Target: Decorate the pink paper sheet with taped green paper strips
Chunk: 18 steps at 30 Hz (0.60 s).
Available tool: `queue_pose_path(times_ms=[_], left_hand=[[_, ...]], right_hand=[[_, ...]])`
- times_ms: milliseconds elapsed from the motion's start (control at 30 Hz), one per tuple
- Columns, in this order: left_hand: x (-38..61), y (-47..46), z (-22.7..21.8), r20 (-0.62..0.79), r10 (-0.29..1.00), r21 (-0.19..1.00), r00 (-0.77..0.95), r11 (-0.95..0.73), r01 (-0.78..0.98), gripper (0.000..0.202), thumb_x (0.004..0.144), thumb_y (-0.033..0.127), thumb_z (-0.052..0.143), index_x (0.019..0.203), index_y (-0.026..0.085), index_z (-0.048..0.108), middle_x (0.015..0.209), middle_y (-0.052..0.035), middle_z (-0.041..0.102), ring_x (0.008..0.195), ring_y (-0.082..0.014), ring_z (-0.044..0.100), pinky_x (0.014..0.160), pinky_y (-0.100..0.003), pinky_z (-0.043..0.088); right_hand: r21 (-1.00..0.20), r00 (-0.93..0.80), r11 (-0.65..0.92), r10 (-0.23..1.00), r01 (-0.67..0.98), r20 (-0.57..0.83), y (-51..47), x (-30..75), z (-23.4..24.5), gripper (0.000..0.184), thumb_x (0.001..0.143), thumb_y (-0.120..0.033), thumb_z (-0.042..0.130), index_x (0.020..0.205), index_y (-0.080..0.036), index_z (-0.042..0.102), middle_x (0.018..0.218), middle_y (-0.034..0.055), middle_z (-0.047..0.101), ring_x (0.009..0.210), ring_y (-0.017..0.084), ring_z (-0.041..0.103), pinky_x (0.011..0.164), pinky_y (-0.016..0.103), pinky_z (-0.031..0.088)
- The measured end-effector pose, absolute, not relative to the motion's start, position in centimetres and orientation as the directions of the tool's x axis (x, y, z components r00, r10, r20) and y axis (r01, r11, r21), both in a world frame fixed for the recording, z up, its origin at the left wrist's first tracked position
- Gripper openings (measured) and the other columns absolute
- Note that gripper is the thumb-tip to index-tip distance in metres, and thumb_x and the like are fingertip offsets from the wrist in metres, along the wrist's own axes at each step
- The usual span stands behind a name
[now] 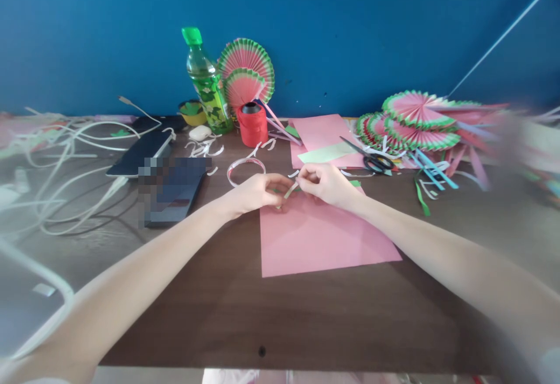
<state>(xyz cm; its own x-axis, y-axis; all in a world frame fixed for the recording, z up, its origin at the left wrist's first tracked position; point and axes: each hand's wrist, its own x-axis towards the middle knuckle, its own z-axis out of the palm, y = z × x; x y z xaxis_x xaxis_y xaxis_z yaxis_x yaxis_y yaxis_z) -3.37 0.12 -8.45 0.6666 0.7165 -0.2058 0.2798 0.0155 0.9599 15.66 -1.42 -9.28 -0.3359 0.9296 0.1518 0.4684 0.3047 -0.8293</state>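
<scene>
One narrow pale strip (290,190) is being handled above the pink sheet (324,235), right hand (324,183) apparently pinching its upper end, left hand (265,191) curled beside it, grip unclear, and the next move likely calls for fine control.

- Bottle (209,95) on the counter (210,308), left of the scissors (366,154)
- Tape ring (245,161) left of the front paper sheet (324,232)
- Fan pile (420,124) right of the scissors
</scene>
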Motion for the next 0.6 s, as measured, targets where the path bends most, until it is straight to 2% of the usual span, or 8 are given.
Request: queue_pose_path(times_ms=[233,600], left_hand=[[-3.33,0.14,-8.49,-0.223,0.722,0.956,0.655,0.031,0.292,0.042,0.063,0.008,0.054,0.104,0.013,0.054,0.098,-0.0074,0.061,0.069,-0.0121,0.062,0.069,-0.030,0.050],[-3.43,0.28,-8.54,-0.232,0.715,0.955,0.659,0.040,0.293,0.045,0.062,0.005,0.051,0.106,0.014,0.053,0.090,-0.0050,0.062,0.068,-0.0109,0.060,0.065,-0.027,0.049]], right_hand=[[-0.876,-0.364,0.261,0.925,0.406,0.107,-1.19,15.85,-9.49,0.015,0.078,-0.029,0.047,0.068,-0.018,0.046,0.043,-0.0040,0.052,0.034,0.007,0.043,0.036,0.018,0.036],[-0.897,-0.431,0.264,0.898,0.353,0.095,-1.07,16.17,-9.46,0.017,0.080,-0.031,0.048,0.071,-0.016,0.047,0.045,-0.0039,0.053,0.034,0.006,0.045,0.036,0.018,0.037]])
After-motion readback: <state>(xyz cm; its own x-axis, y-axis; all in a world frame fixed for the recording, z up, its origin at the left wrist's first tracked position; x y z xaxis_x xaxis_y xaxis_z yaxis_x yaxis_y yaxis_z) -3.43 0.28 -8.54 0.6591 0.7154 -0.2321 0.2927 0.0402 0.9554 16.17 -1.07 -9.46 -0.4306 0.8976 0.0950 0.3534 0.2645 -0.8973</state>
